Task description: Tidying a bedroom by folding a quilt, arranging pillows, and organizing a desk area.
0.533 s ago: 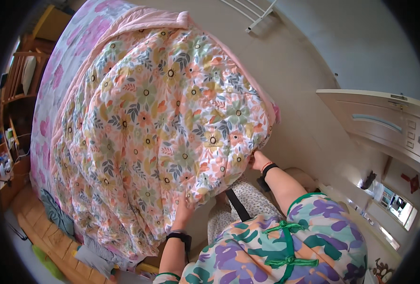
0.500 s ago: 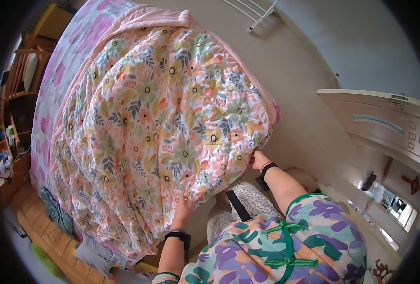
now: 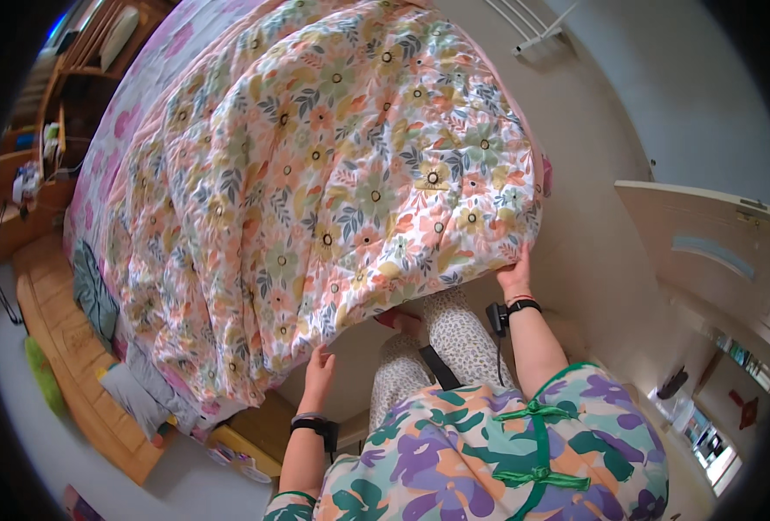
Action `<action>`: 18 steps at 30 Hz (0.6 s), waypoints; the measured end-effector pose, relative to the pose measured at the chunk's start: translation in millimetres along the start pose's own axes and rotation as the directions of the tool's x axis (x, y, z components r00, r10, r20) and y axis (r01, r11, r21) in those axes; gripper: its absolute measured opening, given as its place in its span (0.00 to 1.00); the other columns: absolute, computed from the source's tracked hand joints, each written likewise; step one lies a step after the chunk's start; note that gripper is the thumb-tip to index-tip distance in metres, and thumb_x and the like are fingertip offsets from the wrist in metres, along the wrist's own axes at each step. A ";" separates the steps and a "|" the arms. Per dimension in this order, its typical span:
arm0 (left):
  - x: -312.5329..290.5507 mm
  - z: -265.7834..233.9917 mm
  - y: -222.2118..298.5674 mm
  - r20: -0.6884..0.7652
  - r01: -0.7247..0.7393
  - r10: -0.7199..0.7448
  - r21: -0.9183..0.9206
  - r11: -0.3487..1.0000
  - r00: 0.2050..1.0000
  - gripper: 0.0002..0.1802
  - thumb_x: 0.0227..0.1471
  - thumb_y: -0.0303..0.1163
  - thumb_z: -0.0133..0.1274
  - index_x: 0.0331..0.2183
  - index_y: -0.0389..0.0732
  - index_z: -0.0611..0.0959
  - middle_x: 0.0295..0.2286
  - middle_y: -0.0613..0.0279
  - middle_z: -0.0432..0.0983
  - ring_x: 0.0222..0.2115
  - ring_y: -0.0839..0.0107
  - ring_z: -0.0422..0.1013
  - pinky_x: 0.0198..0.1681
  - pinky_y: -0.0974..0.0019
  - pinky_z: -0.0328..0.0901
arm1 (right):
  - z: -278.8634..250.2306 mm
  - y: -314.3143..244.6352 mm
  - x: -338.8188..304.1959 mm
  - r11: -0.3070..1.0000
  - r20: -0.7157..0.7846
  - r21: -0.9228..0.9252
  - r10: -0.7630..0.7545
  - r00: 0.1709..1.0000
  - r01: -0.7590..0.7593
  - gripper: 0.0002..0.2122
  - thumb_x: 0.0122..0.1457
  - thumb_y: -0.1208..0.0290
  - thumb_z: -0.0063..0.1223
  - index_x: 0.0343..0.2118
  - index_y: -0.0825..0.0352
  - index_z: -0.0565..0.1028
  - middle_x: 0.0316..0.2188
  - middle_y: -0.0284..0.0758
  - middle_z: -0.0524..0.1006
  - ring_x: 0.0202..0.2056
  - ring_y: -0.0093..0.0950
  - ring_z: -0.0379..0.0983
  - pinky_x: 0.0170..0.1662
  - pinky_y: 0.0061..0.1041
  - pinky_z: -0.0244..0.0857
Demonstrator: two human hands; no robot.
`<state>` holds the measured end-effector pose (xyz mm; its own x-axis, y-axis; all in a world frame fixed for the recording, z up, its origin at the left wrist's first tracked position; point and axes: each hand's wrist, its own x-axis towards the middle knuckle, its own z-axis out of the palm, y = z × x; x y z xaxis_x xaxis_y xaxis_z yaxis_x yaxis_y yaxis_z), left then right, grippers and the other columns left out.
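A quilt [image 3: 350, 165] with orange, yellow and green flowers and a pink border spreads over the bed, its near edge hanging toward me. My right hand [image 3: 517, 273] is closed on the quilt's near right corner, the fingers partly hidden by the cloth. At the near edge, further left, my left hand [image 3: 318, 373] has its fingertips up against the quilt, thumb and fingers slightly apart; no cloth shows gripped in it. Each wrist wears a black strap.
Pink-flowered bedding [image 3: 98, 191] shows along the bed's left side. Beyond it are a wooden bench [image 3: 55, 304], a teal cloth [image 3: 95, 291] and a grey pillow [image 3: 133, 391]. A white rack [image 3: 537, 39] stands at the far right, a white door [image 3: 706, 230] at the right. My legs are close to the bed.
My right hand has moved right and slightly up, drawing the quilt's corner with it. My left hand has slid left, off the quilt's surface to its edge. The view has shifted too.
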<state>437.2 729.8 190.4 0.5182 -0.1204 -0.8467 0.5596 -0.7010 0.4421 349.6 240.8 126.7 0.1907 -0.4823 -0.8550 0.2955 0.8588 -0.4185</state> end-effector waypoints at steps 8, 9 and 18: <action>-33.0 -11.5 -83.1 -0.206 -0.021 -0.036 -0.268 0.963 0.978 0.30 0.48 0.32 0.49 0.52 0.39 0.59 0.32 0.57 0.72 0.33 0.69 0.69 0.36 0.67 0.64 | 100.3 -57.0 -87.2 0.988 0.280 -0.138 -0.033 0.959 0.075 0.20 0.54 0.61 0.46 0.49 0.64 0.65 0.48 0.36 0.67 0.48 0.35 0.64 0.52 0.39 0.58; -31.7 -9.5 -81.0 -0.219 -0.034 -0.032 -0.290 0.957 0.975 0.30 0.48 0.32 0.49 0.52 0.39 0.59 0.32 0.57 0.72 0.33 0.69 0.69 0.36 0.67 0.64 | 119.7 -63.4 -98.6 0.985 0.304 -0.151 -0.029 0.952 0.079 0.20 0.54 0.61 0.46 0.49 0.64 0.65 0.48 0.36 0.67 0.48 0.35 0.64 0.52 0.39 0.58; -44.8 -26.5 -18.9 -0.229 0.036 -0.396 -0.828 0.560 0.889 0.47 0.47 0.44 0.51 0.57 0.47 0.39 0.47 0.53 0.59 0.40 0.63 0.63 0.36 0.54 0.64 | 244.6 -85.0 -312.3 0.663 0.661 -0.269 -0.400 0.635 0.698 0.22 0.57 0.57 0.43 0.48 0.69 0.63 0.46 0.37 0.68 0.46 0.30 0.65 0.49 0.31 0.61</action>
<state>420.5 767.0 227.8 0.3878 0.3316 -0.8600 0.8671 0.1853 0.4624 493.9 276.2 504.2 0.6217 -0.7640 -0.1726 0.0775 0.2793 -0.9571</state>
